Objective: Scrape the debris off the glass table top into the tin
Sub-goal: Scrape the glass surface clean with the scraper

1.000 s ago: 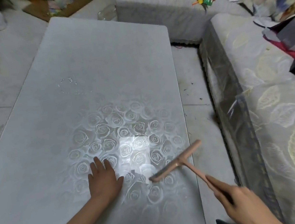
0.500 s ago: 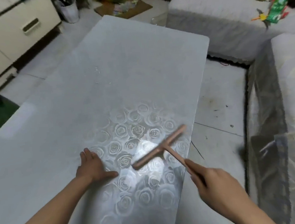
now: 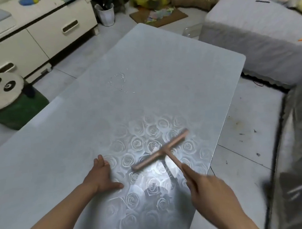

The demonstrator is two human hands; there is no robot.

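Left hand point(image 3: 101, 176): flat on the glass table top point(image 3: 161, 68), fingers straight, thumb spread, holding nothing.
Right hand point(image 3: 212, 192): wrapped round the handle of the pink scraper point(image 3: 160, 150), forefinger laid along the shaft.
Scraper: blade crosswise just ahead of the right hand, its near end close to the left fingertips; blurred, so contact with the glass cannot be told.
Change: blade carried inward from the table's right-hand edge over the last second, now over the rose pattern between the hands; left hand planted as before.
Debris point(image 3: 120, 82): thin ring of pale flecks well ahead of the left hand, far beyond the blade, lying as it did a second ago.
Meaning: probably only the reach toward the flecks begun; no scraping done yet.
Tin: not seen anywhere; drop point unknown.
Edges: long table edge just outside the right hand, bare floor point(image 3: 238, 134) beyond it, then the grey sofa point(image 3: 248, 34); opposite edge well outside the left hand, panda cushion point(image 3: 0, 92) past it.
Room: open glass from blade to flecks; risk of flecks slipping over the right-hand edge onto the floor.
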